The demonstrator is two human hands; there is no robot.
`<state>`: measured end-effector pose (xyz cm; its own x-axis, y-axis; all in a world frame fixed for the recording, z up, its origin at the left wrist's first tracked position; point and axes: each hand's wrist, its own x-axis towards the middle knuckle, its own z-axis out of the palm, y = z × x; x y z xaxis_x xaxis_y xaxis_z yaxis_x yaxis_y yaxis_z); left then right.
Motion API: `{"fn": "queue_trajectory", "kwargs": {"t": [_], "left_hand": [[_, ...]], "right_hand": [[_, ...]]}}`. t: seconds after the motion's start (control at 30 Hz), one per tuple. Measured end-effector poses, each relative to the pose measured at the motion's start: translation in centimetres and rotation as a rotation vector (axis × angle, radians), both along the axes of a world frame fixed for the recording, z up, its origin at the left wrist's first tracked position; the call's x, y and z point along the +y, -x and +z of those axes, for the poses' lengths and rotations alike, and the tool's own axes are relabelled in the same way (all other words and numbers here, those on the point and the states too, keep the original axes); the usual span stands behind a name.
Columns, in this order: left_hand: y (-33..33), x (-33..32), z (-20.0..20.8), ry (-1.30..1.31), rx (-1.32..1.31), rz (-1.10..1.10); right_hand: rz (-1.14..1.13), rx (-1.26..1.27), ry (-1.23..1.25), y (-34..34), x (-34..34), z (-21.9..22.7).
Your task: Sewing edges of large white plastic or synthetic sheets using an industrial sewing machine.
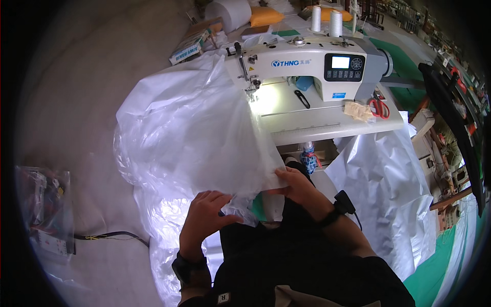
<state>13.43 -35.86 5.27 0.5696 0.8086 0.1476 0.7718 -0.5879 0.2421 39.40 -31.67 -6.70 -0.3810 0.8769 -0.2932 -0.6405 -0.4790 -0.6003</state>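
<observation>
A large translucent white plastic sheet point(179, 117) drapes over the left end of a white sewing machine point(296, 61) and hangs toward me. My right hand point(294, 183) pinches the sheet's right edge in front of the machine bed. Lower and to the left, my left hand point(207, 212) has its fingers curled round a gathered part of the same sheet. Beside the machine's lit needle area, the sheet's edge runs down toward my right hand. Part of the left hand's grip is hidden by the fingers and plastic.
Red-handled scissors point(379, 108) and small black thread snips point(302, 99) lie on the machine bed. White thread cones point(335, 23) stand behind. More white sheeting point(383, 194) hangs at my right. A clear bag of parts point(48, 204) is at far left, near a black cable point(112, 235).
</observation>
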Motion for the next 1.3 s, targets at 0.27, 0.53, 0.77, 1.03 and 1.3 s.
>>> {"fn": "queue_trajectory", "kwargs": {"t": [0.27, 0.53, 0.77, 1.03, 1.3], "left_hand": [[-4.5, 4.0, -4.8, -0.356, -0.149, -0.187], [-7.5, 2.6, -6.5, -0.084, -0.237, -0.245], [-4.3, 1.8, -5.5, -0.211, -0.257, -0.11], [10.5, 5.6, -5.0, -0.414, 0.072, 0.082], [12.0, 5.5, 1.6, -0.729, 0.007, 0.364]], "right_hand": [[-0.003, -0.059, 0.003, 0.4, 0.0, 0.1], [-0.333, -1.289, -0.586, 0.8, -0.8, 2.1], [0.212, -0.532, -0.224, 0.0, -1.1, 3.4], [0.208, -0.664, -0.504, -3.7, 0.3, 6.6], [-0.198, -0.64, -0.604, -2.2, 2.2, 13.0]]}}
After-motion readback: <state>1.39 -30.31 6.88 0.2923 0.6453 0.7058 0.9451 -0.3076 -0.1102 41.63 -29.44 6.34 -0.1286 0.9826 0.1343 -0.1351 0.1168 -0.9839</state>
